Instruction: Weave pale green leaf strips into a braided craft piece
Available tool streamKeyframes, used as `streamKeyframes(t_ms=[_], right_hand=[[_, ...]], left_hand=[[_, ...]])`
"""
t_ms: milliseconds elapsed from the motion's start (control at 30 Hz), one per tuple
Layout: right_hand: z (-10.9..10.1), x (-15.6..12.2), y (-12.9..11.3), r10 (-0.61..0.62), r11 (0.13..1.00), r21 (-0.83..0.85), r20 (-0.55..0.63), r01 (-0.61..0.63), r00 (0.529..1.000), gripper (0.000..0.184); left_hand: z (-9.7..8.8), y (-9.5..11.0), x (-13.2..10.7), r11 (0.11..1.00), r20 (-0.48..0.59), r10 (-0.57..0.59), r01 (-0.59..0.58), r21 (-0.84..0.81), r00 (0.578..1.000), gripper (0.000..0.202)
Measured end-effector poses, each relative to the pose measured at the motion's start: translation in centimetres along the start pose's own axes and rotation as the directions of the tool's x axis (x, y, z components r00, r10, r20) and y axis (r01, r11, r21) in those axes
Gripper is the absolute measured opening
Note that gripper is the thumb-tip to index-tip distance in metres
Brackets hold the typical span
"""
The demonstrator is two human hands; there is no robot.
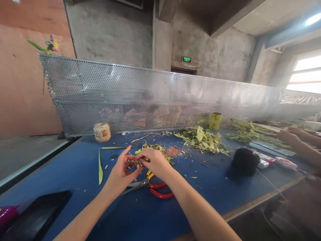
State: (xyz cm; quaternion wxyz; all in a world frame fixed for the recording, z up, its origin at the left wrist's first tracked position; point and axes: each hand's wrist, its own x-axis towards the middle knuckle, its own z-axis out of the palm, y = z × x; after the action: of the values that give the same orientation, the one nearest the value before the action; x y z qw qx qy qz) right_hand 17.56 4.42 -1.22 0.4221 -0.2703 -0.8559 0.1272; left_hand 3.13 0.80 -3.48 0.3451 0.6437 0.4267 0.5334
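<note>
Over the middle of the blue table, my left hand [124, 169] curls its thumb and fingers around a small yellow-green piece of plant [138, 164]. From the right, my right hand [153, 160] pinches the same piece, its fingertips close to those of the left. The piece's exact form is mostly hidden by fingers. Just below lie scissors with red handles [162, 194], blades pointing left, and a yellow-handled tool [149, 175] partly under my right hand. Behind my hands is a small heap of plant scraps [156, 147]. To the left lies a green leaf strip [100, 170].
A larger pile of dry leaves [200, 139] lies back right, near a yellow can [215, 121]. A twine-wrapped jar [102, 132] stands at the perforated metal screen [125, 90]. A black round object [245, 161] sits right; a black tray [37, 214] lies front left. Another person's hands [292, 135] are far right.
</note>
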Motion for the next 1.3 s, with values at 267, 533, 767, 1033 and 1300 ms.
streamKeyframes(t_ms=[267, 533, 767, 1033, 1300], right_hand=[[-0.1, -0.5, -0.4, -0.053, 0.994, -0.091, 0.006, 0.053, 0.999, 0.018], [-0.1, -0.7, -0.3, -0.182, 0.971, -0.156, 0.007, 0.181, 0.983, 0.023], [-0.1, -0.8, -0.1, -0.251, 0.955, -0.157, 0.025, 0.252, 0.968, 0.025], [-0.2, -0.9, -0.4, -0.312, 0.932, -0.197, -0.003, 0.305, 0.950, 0.031], [-0.4, -0.8, 0.0, -0.387, 0.877, -0.322, -0.036, 0.356, 0.921, 0.032]], left_hand=[[-0.1, 0.9, -0.2, 0.996, -0.001, -0.024, 0.024, -0.090, 1.000, 0.068], [-0.6, 1.6, 0.2, 0.984, -0.026, -0.104, 0.099, -0.150, 0.994, 0.057], [-0.8, 1.1, 0.3, 0.973, 0.057, -0.084, 0.094, -0.212, 0.995, 0.073], [-0.7, 1.5, 0.3, 0.979, 0.053, -0.028, 0.038, -0.201, 0.998, 0.085], [-1.0, 1.6, 0.1, 0.989, 0.019, -0.019, 0.021, -0.146, 1.000, 0.078]])
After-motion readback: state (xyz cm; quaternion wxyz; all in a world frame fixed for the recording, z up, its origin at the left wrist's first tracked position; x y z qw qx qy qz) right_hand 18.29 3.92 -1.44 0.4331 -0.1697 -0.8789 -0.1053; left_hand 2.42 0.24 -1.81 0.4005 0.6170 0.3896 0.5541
